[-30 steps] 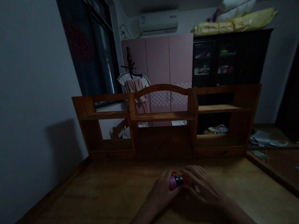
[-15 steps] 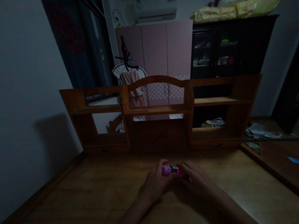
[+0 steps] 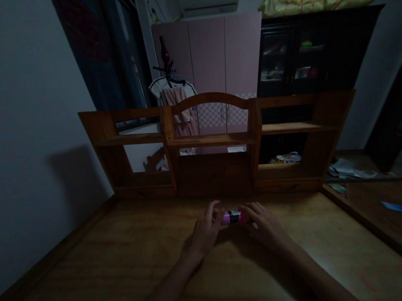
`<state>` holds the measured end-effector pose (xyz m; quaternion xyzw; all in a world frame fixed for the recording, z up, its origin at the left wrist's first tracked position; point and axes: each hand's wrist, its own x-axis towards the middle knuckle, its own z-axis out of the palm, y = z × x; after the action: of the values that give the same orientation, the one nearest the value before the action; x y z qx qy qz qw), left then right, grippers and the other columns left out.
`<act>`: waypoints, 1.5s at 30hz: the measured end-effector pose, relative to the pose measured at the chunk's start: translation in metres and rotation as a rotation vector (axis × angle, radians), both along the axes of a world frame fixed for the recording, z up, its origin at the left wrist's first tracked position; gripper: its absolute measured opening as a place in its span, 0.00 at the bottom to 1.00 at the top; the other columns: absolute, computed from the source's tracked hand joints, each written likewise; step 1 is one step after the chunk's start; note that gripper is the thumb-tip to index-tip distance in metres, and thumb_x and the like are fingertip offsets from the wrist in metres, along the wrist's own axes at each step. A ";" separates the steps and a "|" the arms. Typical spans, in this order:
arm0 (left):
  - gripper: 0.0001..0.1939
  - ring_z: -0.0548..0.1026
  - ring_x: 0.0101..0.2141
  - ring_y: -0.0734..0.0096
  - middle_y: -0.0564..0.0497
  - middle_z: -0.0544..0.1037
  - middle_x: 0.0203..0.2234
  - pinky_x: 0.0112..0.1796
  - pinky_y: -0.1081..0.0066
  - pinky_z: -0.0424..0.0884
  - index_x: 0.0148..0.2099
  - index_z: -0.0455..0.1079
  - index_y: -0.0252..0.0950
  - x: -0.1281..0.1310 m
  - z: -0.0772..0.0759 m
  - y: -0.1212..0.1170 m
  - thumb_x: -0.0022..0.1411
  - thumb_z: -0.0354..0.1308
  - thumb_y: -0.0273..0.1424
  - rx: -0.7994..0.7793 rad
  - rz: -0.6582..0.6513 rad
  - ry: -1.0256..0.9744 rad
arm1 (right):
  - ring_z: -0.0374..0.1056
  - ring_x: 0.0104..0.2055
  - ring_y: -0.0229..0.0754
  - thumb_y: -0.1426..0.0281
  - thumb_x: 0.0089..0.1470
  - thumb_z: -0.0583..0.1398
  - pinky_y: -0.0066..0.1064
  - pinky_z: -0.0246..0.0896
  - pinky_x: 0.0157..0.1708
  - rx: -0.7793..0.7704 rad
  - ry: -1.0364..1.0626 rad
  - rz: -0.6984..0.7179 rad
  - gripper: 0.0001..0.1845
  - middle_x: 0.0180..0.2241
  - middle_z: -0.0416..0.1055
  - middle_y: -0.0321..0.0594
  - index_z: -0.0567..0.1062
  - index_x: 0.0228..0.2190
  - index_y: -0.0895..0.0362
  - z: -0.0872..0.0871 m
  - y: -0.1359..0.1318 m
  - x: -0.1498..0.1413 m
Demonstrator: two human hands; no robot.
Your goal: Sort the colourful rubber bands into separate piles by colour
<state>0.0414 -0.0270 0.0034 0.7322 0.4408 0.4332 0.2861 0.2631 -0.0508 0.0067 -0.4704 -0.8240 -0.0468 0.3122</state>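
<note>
Two hands hold one small purple, black and pink cylinder (image 3: 234, 216) lengthwise between them. Left hand (image 3: 204, 231): partly closed on the purple end, one finger raised. Right hand (image 3: 265, 222): fingers curled over the pink end. Contact with the brown wooden table (image 3: 133, 258) cannot be confirmed. Handling appears to require coordinated grips. Brown wooden shelf unit (image 3: 212, 140) bounds the far edge.

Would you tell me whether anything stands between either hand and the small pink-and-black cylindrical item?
Nothing visible does: the left hand and right hand already hold the small pink-and-black cylindrical item from opposite ends.
</note>
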 end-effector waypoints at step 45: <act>0.15 0.72 0.41 0.64 0.49 0.73 0.43 0.44 0.67 0.68 0.50 0.68 0.40 0.004 0.005 -0.003 0.63 0.57 0.39 0.192 -0.081 0.158 | 0.64 0.49 0.50 0.78 0.54 0.61 0.43 0.63 0.48 0.036 0.035 -0.064 0.23 0.49 0.67 0.45 0.70 0.51 0.52 -0.008 0.006 0.005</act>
<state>0.0459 -0.0300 0.0084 0.8053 0.3886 0.4024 0.1964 0.2685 -0.0446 -0.0017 -0.4915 -0.8020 -0.0633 0.3336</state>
